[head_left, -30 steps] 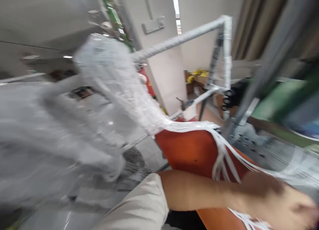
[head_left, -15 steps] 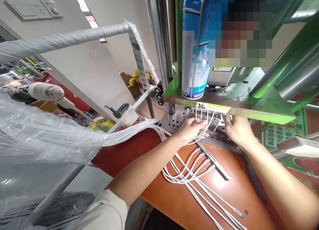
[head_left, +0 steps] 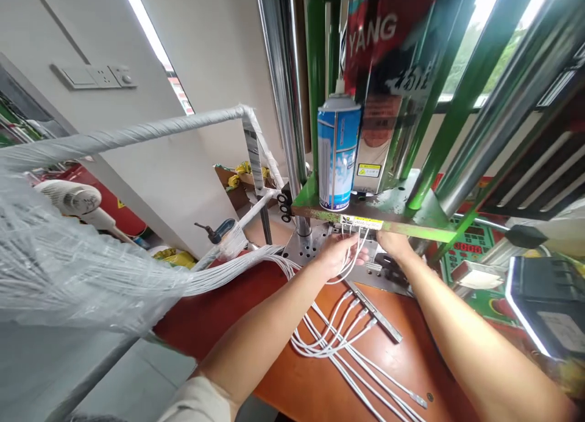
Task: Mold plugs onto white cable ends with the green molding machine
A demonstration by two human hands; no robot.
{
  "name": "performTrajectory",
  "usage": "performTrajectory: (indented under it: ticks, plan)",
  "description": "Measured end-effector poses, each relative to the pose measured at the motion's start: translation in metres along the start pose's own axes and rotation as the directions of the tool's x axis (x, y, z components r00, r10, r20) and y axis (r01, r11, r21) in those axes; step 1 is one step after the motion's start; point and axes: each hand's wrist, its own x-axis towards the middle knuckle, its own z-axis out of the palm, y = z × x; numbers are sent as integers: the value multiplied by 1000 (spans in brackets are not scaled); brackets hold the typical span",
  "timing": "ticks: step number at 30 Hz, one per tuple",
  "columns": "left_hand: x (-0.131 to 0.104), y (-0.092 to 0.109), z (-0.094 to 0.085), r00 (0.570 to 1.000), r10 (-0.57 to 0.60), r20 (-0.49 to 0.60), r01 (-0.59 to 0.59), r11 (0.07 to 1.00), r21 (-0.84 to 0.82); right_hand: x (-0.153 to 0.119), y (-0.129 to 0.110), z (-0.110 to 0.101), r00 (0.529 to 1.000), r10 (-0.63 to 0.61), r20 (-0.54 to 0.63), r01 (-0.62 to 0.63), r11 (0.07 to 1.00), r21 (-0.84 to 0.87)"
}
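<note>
Below the front edge of a green machine plate (head_left: 411, 228), my left hand (head_left: 339, 255) is closed around several white cables (head_left: 353, 264). Their upper ends run up under the plate, into metal tooling that is mostly hidden. My right hand (head_left: 393, 244) reaches under the same edge, just right of the cables; its fingers are out of sight, and whether they grip anything does not show. Closer to me, a narrow metal bar (head_left: 378, 317) lies on the brown tabletop (head_left: 292, 382), with several white cable plugs (head_left: 364, 314) lined up along its side.
A blue spray can (head_left: 338, 157) stands on the green plate. Steel columns (head_left: 280, 74) rise beside it. At left, a plastic-wrapped cable bundle (head_left: 114, 269) hangs on a wrapped frame (head_left: 137, 126). A control panel (head_left: 470, 242) and a dark lamp-like box (head_left: 546, 303) are at right.
The camera view has shifted, showing more of the machine above, including the can's top. My left hand keeps its hold on the cables. My right hand is still under the plate, slightly further in.
</note>
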Motion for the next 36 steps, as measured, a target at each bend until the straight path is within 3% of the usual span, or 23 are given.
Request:
performTrajectory:
  ticks: [4,8,11,15,19,23,28,31,34,36]
  plan:
    - [-30,9,5,997,-24,67,26,999,-28,-31,-9,-9,999,-8,-38,7,1000,-26]
    - [-85,-4,5,976,-99,196,96,995,22,-91,-25,-23,999,-4,-53,0,998,-67]
    - [-120,-22,6,990,-61,128,47,993,108,-134,-40,-29,995,14,-94,-29,987,-158]
    - [-142,-36,11,999,11,35,-16,986,163,-167,-54,-28,993,28,-118,-59,962,-268]
    - [-153,-37,14,999,22,34,-30,966,257,-174,-53,-27,994,39,-105,-75,928,-365]
    - [-170,-27,11,996,41,81,-65,943,327,-173,-37,-34,993,68,-94,-100,908,-408]
    - [-185,-13,1,986,51,158,-117,890,441,-189,-9,-44,998,57,20,-45,925,-377]
    - [-186,-10,-3,985,30,172,-111,868,483,-197,-4,-48,993,51,104,-7,921,-391]
    - [-185,-10,-5,985,4,175,-89,869,486,-194,-21,-55,988,100,118,-70,969,-236]
    - [-184,-11,-4,983,-25,181,-66,875,479,-186,-46,-59,956,198,216,-219,973,76]
